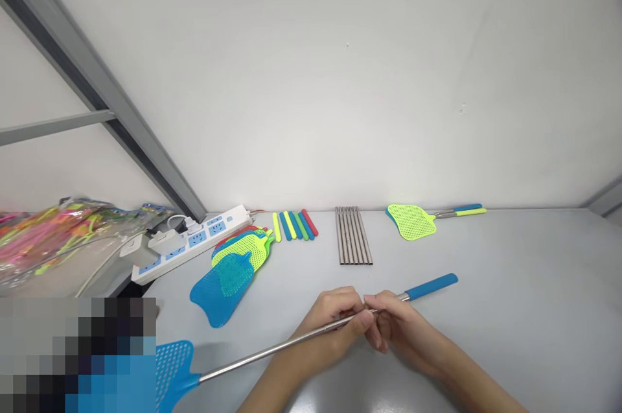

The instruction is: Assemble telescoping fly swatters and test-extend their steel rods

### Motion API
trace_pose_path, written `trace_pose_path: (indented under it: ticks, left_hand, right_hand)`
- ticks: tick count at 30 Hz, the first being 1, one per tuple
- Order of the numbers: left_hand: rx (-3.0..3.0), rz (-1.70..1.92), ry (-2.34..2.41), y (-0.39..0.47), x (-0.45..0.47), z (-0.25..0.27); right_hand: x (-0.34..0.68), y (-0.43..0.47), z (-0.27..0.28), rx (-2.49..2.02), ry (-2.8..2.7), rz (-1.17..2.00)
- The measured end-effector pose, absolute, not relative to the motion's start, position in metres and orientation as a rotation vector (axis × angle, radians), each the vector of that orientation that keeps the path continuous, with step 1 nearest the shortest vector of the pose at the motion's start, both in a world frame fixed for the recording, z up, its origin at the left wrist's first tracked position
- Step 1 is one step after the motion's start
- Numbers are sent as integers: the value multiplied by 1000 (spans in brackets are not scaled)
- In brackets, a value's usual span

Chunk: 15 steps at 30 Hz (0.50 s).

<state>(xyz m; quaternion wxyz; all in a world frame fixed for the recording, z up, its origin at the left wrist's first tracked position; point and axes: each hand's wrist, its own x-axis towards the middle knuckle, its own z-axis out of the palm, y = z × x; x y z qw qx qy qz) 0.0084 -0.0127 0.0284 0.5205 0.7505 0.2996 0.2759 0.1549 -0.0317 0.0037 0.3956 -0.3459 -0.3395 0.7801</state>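
Note:
A blue fly swatter (262, 353) with a metal telescopic rod lies slantwise across both hands above the table. Its blue perforated head is at the lower left, partly covered by a pixelated patch, and its blue grip points to the upper right. My left hand (335, 319) is closed around the middle of the rod, thumb along it. My right hand (396, 322) pinches the rod just below the grip, touching the left hand's fingertips. Behind the hands, a row of metal rods (354, 236) lies side by side on the table.
Loose swatter heads (224, 290) in several colours overlap at the left. Beside them are coloured grips (294, 225). Finished-looking swatters (413, 221) lie at the back right. A white power strip (194, 244) with plugs and cables stands near bagged colourful items (63, 231). A wall (340, 108) bounds the table.

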Motion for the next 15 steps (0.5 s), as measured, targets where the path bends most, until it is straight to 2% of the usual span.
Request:
trace_pose_path:
  ticks: [7,15]
  left_hand:
    - [1750,584,581,-16,9,36]
    - [1884,465,786,-19,0,40]
  right_hand:
    - [154,-34,9,-942,-849,1958]
    - [161,-30,20,-1080,-852,1896]
